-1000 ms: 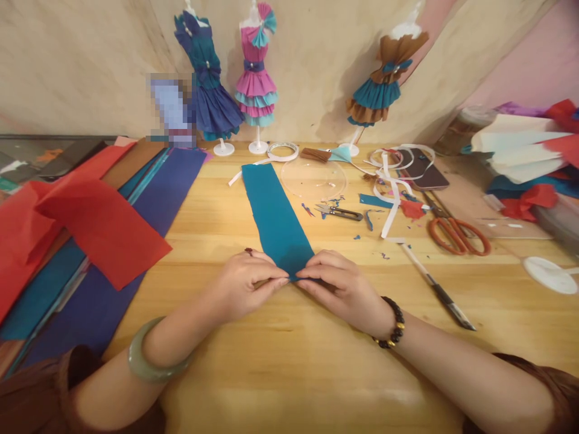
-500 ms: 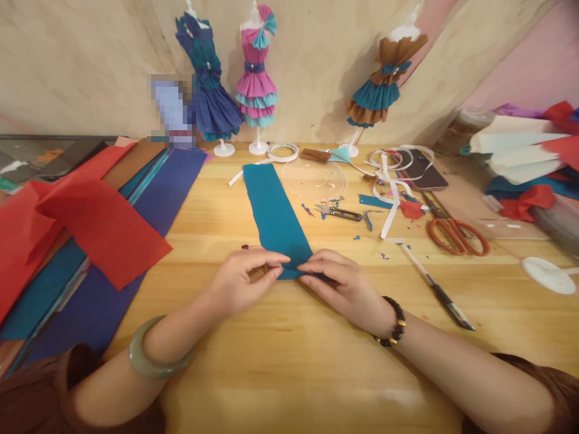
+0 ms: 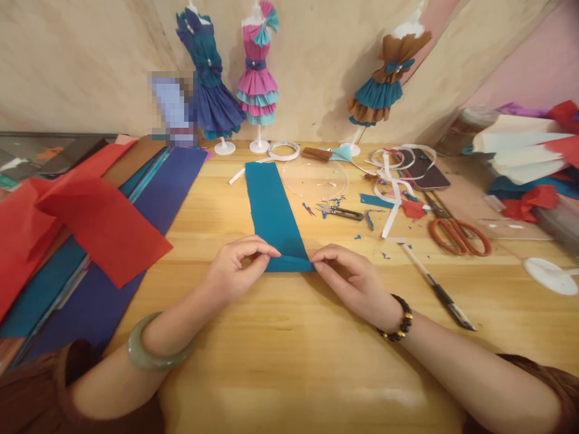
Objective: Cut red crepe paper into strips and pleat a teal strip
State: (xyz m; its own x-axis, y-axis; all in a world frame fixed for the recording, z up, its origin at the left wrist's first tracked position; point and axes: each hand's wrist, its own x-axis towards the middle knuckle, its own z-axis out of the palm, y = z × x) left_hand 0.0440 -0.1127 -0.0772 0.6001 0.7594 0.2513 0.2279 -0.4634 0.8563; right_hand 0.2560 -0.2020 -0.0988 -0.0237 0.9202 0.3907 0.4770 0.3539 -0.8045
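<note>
A long strip of teal crepe paper (image 3: 275,208) lies on the wooden table, its near end folded over in a narrow band. My left hand (image 3: 242,265) pinches the left part of that fold between thumb and fingertips. At the right corner of the fold, my right hand (image 3: 355,280) pinches the paper in the same way. Between the two hands the folded band shows, roughly level. Thread snips (image 3: 339,211) lie right of the strip among small paper scraps.
Orange-handled scissors (image 3: 459,235), a pen (image 3: 441,292) and white double-sided tape strips (image 3: 392,211) lie to the right. Red crepe paper (image 3: 113,229) covers other sheets at left. Three small dress forms, including a pink one (image 3: 257,78), stand along the wall. A tape roll (image 3: 284,150) sits behind the strip.
My hands have moved apart along the near end, the left one leftward and the right one slightly rightward. The folded band now shows between them, and the strip lies straighter.
</note>
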